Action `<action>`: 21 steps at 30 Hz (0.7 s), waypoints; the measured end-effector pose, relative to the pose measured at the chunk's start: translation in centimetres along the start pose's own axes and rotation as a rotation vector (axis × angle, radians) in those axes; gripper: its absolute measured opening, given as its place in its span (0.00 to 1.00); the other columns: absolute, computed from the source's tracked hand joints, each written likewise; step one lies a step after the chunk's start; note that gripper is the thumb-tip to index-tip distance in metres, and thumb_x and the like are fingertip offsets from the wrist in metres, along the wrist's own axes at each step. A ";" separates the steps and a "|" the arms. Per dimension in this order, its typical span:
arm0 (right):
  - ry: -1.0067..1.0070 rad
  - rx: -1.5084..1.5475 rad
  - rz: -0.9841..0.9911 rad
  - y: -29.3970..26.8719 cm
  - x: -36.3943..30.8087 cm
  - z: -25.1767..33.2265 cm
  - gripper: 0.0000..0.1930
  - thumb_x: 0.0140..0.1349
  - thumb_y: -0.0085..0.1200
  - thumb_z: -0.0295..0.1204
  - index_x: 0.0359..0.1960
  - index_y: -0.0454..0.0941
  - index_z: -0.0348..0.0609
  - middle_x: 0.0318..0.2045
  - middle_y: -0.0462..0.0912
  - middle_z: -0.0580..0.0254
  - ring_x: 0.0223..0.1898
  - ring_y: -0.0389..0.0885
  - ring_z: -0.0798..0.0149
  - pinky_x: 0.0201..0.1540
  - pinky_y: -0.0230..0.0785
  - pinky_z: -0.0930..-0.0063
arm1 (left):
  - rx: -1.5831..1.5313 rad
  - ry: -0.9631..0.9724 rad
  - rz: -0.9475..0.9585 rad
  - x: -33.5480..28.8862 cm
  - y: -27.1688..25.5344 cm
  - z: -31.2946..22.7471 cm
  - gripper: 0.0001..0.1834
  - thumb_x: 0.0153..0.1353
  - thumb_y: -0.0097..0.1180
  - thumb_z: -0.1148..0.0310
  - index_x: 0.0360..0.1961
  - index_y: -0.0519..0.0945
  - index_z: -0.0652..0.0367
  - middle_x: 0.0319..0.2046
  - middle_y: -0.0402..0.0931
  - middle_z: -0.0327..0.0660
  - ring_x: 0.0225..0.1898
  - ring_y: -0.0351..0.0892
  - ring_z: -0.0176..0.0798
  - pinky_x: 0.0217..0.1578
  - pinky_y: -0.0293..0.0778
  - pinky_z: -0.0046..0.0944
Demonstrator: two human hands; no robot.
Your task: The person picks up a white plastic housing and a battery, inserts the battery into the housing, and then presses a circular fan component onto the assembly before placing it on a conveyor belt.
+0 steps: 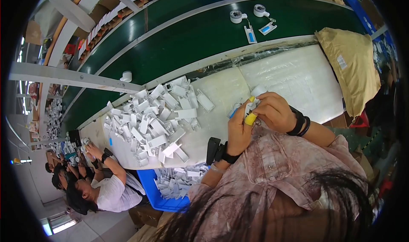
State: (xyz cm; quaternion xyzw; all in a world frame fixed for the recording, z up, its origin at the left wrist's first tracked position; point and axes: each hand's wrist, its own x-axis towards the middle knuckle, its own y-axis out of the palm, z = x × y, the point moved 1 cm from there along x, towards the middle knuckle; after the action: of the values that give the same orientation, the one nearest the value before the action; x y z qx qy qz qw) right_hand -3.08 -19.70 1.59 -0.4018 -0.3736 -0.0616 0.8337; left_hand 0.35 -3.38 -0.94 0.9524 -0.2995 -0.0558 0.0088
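Close in front of my body, my left hand (238, 130) and my right hand (275, 111) meet over the table. Both are closed on a small white plastic part (249, 109), pinched between the fingertips and mostly covered by them. Yellow covers sit on two of my left hand's fingers. A blue edge (232, 111) shows beside the left fingers, and a rounded white piece (258, 90) sticks out beyond the right fingers; whether these belong to the same part I cannot tell. To the left lies a large heap of white plastic housings (149, 120).
Beyond the table runs a green conveyor belt (183, 33). On it lie two round white units (236, 16) wired to flat blue-marked pieces. A brown paper package (351, 71) leans at the right. Below the heap stands a blue bin (159, 202) of white parts. A co-worker (115, 191) sits further left.
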 end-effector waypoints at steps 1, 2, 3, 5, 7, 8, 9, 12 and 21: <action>0.013 0.000 -0.013 0.2 -0.1 0.0 0.14 0.44 0.65 0.21 0.35 0.78 0.40 0.29 0.77 0.59 0.35 0.80 0.52 0.42 0.75 0.62 | 0.042 0.030 -0.017 0.0 -0.1 0.5 0.22 0.66 0.48 0.75 0.61 0.70 0.66 0.35 0.76 0.43 0.28 0.73 0.31 0.30 0.72 0.31; 0.025 0.000 -0.027 0.5 -0.3 0.0 0.14 0.44 0.65 0.21 0.35 0.78 0.41 0.29 0.77 0.59 0.36 0.80 0.52 0.43 0.75 0.61 | 0.084 0.061 -0.035 0.1 -0.2 0.8 0.22 0.66 0.48 0.76 0.61 0.70 0.66 0.39 0.78 0.46 0.32 0.77 0.34 0.34 0.74 0.32; 0.024 -0.006 -0.028 0.5 -0.3 -0.2 0.14 0.44 0.65 0.21 0.35 0.78 0.41 0.29 0.77 0.59 0.36 0.80 0.52 0.43 0.75 0.61 | 0.082 0.065 -0.031 0.3 -0.2 0.7 0.22 0.66 0.48 0.76 0.61 0.70 0.66 0.39 0.78 0.46 0.32 0.77 0.34 0.34 0.74 0.32; 0.026 -0.002 -0.020 0.6 -0.3 -0.4 0.14 0.44 0.65 0.21 0.35 0.78 0.41 0.31 0.77 0.58 0.37 0.80 0.53 0.43 0.75 0.62 | 0.150 0.077 -0.044 0.5 -0.4 0.6 0.21 0.65 0.46 0.77 0.60 0.70 0.67 0.45 0.78 0.50 0.40 0.79 0.38 0.42 0.75 0.35; 0.091 0.018 -0.037 1.5 -0.7 -1.0 0.16 0.44 0.66 0.19 0.36 0.78 0.41 0.32 0.78 0.57 0.38 0.80 0.52 0.42 0.75 0.63 | 0.101 0.037 -0.036 1.2 -0.6 0.9 0.21 0.65 0.46 0.77 0.60 0.70 0.67 0.43 0.79 0.48 0.37 0.78 0.37 0.39 0.75 0.34; 0.159 0.044 -0.052 1.9 -0.8 -1.4 0.17 0.43 0.66 0.17 0.36 0.77 0.40 0.32 0.79 0.57 0.39 0.80 0.51 0.40 0.75 0.63 | 0.054 -0.010 -0.029 1.8 -0.8 1.2 0.20 0.66 0.45 0.77 0.59 0.71 0.66 0.42 0.79 0.46 0.35 0.78 0.35 0.37 0.75 0.33; 0.170 0.048 -0.003 1.9 -0.8 -1.8 0.16 0.46 0.66 0.20 0.39 0.77 0.41 0.33 0.80 0.57 0.37 0.81 0.52 0.39 0.74 0.65 | 0.057 0.004 -0.028 2.2 -1.1 1.3 0.20 0.66 0.45 0.77 0.59 0.71 0.66 0.42 0.79 0.46 0.35 0.78 0.35 0.37 0.75 0.33; 0.341 0.273 0.256 1.2 0.4 -4.1 0.14 0.50 0.65 0.24 0.39 0.77 0.42 0.32 0.80 0.57 0.34 0.81 0.54 0.37 0.74 0.66 | 0.040 -0.087 0.084 4.5 -2.8 2.4 0.21 0.67 0.44 0.76 0.62 0.69 0.63 0.36 0.79 0.42 0.29 0.75 0.29 0.28 0.73 0.28; 0.549 0.006 0.239 2.0 1.4 -20.3 0.08 0.58 0.58 0.28 0.39 0.76 0.44 0.31 0.81 0.57 0.31 0.81 0.52 0.33 0.72 0.63 | 0.160 0.000 -0.003 18.4 -11.2 3.8 0.22 0.70 0.45 0.71 0.64 0.64 0.58 0.30 0.75 0.37 0.23 0.73 0.26 0.19 0.71 0.25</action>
State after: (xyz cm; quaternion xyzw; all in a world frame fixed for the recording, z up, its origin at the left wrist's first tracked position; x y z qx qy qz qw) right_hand 10.33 -32.61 -6.80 -0.4089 -0.0845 -0.0680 0.9061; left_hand 21.33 -4.66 -7.12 0.9505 -0.3017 -0.0318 -0.0674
